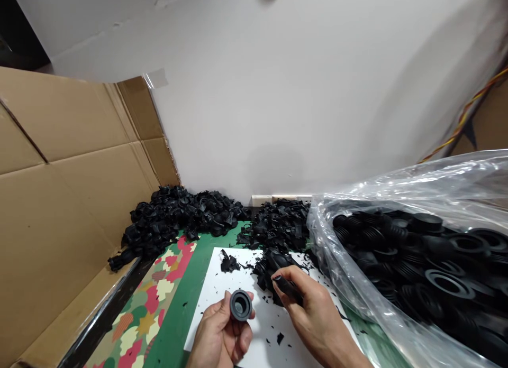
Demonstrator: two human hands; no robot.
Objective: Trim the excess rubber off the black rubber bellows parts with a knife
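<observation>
A small round black rubber part [240, 306] with a ribbed rim and a hollow centre is pinched in my left hand [219, 328], its opening facing me. My right hand [313, 315] is closed round a black pen-shaped tool [289, 290], a little to the right and apart from the part. The tool's working end is not clear to see. Both hands are over a white board [206, 304] strewn with black scraps. A small heap of rubber trimmings [264, 267] lies just beyond my right hand.
Piles of black rubber pieces [198, 209] and shredded trimmings [278, 225] lie against the wall. On the right, a clear plastic bag [327, 262] holds many ribbed rubber parts [397, 246]. Cardboard [79, 199] stands on the left, beside a patterned strip [146, 310] on the green surface [178, 294].
</observation>
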